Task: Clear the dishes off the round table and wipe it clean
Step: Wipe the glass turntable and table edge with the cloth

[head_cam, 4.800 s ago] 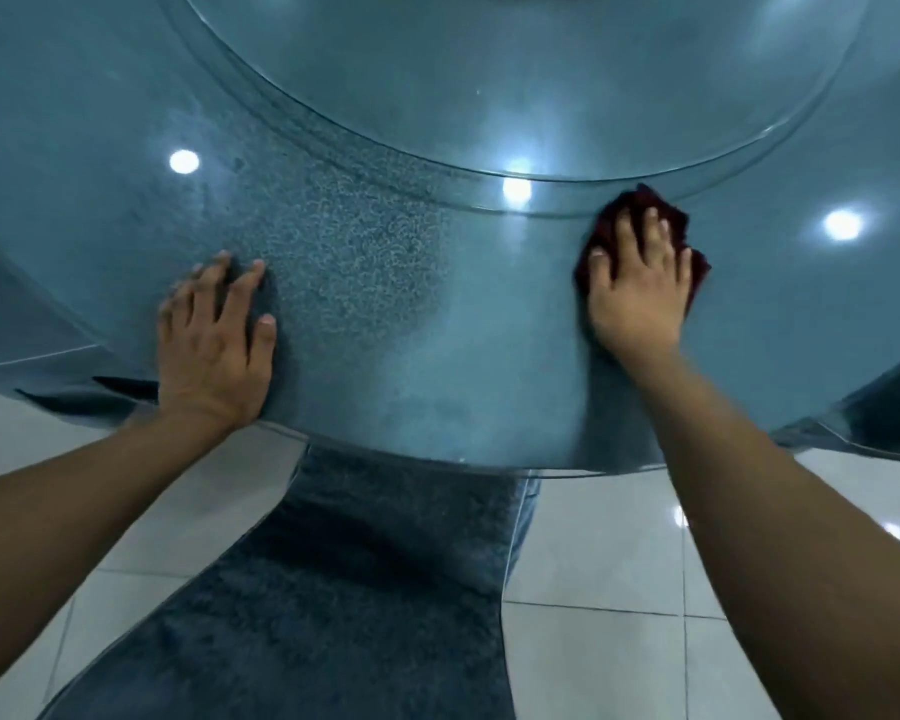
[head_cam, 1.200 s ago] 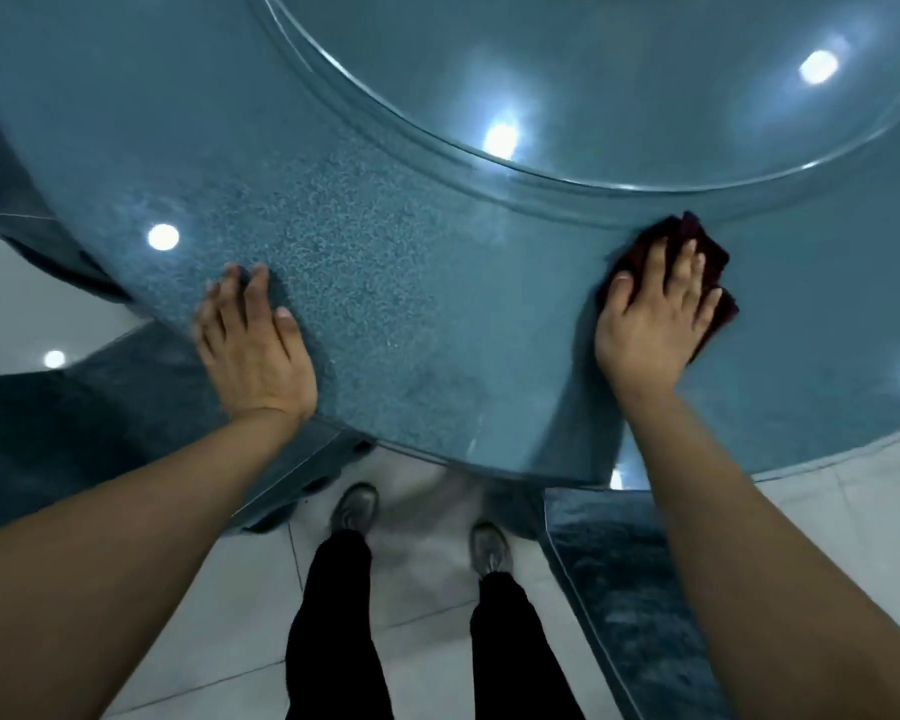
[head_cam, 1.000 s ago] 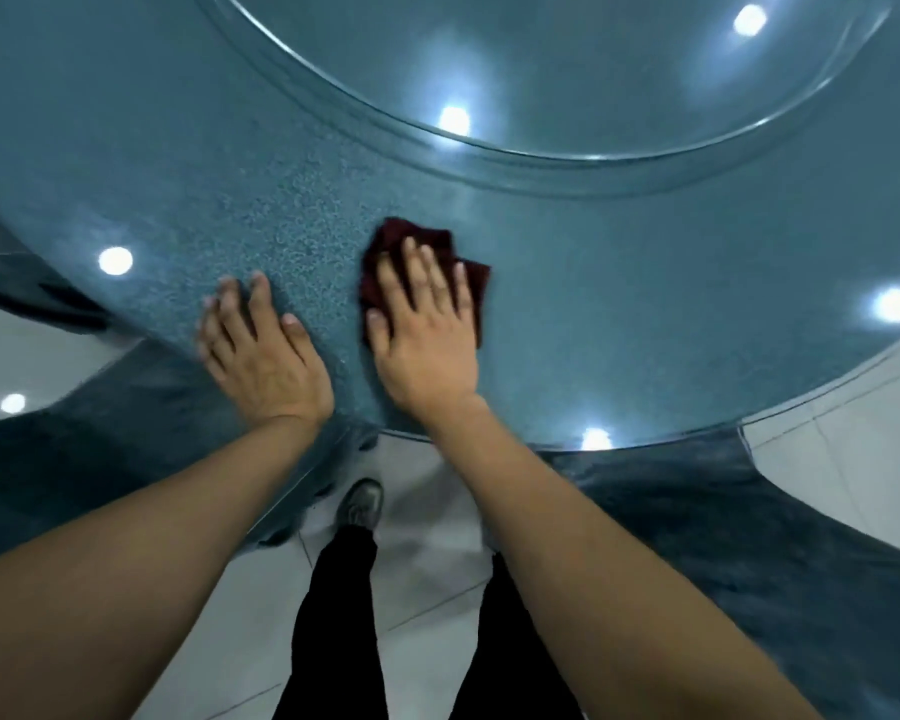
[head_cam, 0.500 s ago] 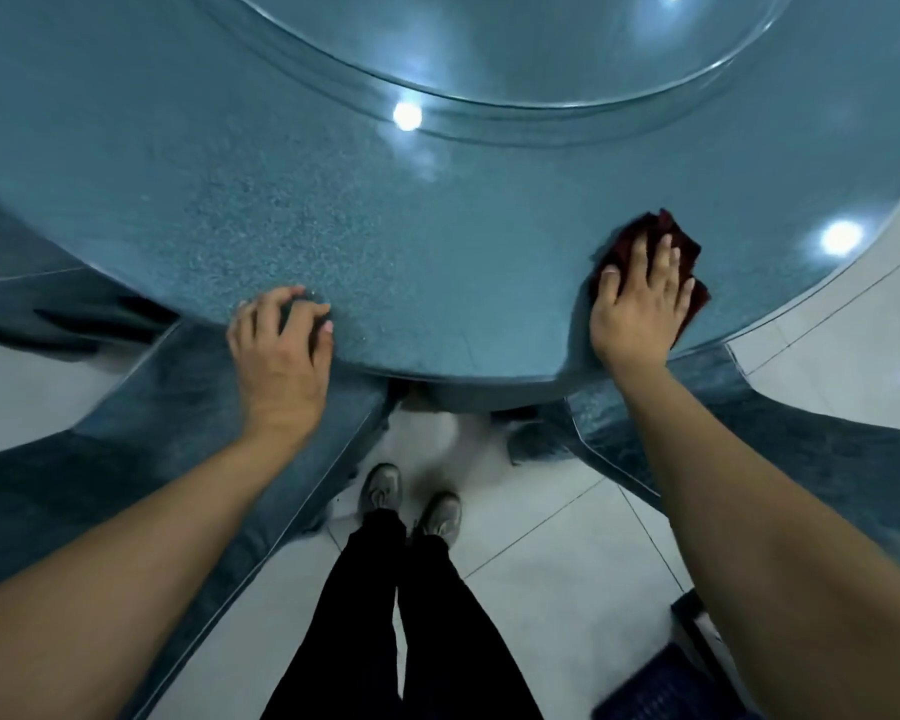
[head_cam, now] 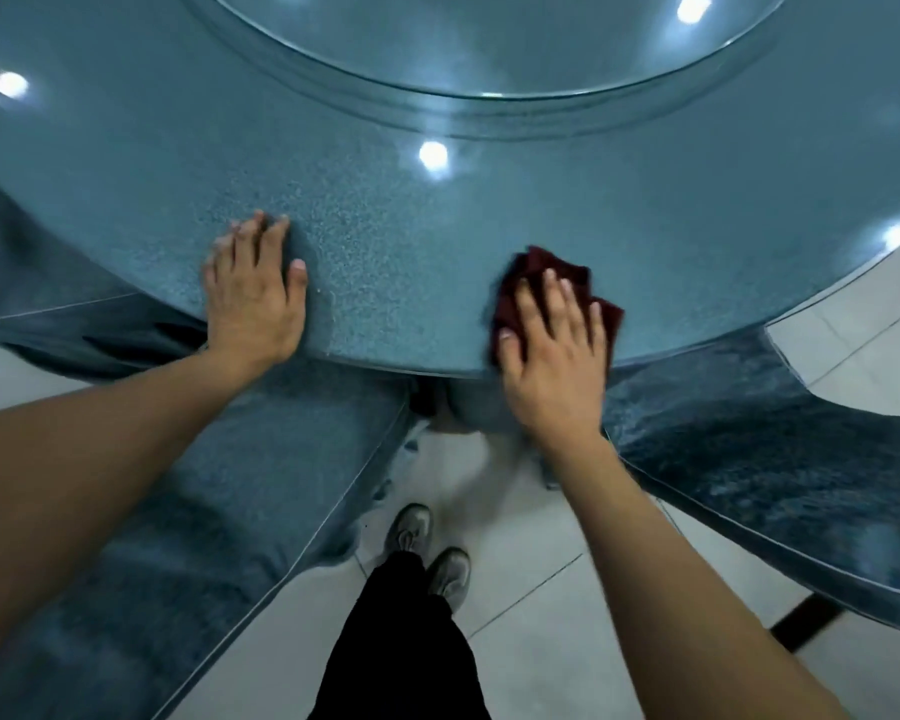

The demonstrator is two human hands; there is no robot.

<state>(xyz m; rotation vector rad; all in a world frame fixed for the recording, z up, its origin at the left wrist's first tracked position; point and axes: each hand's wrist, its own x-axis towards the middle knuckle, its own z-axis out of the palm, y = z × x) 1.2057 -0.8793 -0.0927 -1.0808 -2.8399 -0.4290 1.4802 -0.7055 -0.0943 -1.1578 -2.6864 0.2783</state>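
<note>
Mostly hidden red cloth (head_cam: 567, 283) under right hand (head_cam: 554, 356), table (head_cam: 385, 252) cropped

Pale glossy floor tiles (head_cam: 552, 631) with thin dark joints run below and between the hands. A long speckled blue-grey bench (head_cam: 219, 517) slants away under the left forearm, its edge trimmed with a light line. A second bench (head_cam: 759, 459) of the same speckled stuff lies to the right of the right hand, with a dark leg (head_cam: 801, 623) under it near the right forearm. Round white ceiling lights (head_cam: 432, 154) show as bright reflected spots above the hands.
</note>
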